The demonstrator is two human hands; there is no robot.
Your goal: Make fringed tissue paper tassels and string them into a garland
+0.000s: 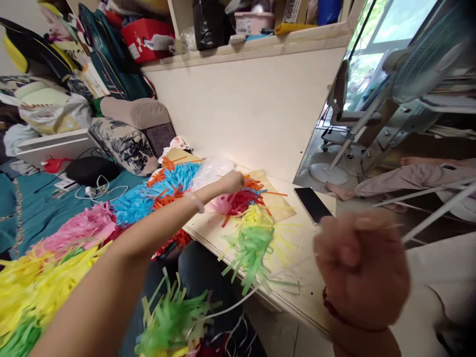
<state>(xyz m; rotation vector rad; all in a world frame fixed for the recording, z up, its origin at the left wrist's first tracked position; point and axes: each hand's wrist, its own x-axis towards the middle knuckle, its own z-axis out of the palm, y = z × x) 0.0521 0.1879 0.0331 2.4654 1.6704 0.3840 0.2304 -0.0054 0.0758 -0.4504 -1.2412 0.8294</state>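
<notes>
My left hand is closed in a fist over pink, red and orange paper fringe on the wooden board; what its fingers grip, if anything, is hidden. Raised at the right and blurred, my right hand is closed, and a white string runs up to it from my lap. Yellow and green fringe lies between the hands on the board. On my lap rests a green fringe bunch, beside loops of the string. A long multicoloured garland stretches along the left, behind my left forearm.
A black phone lies near the board's right end. Behind the fringe are clear plastic and a brown paper sheet. A standing fan and another person's legs are at the right. Cushions and a white cable occupy the bed.
</notes>
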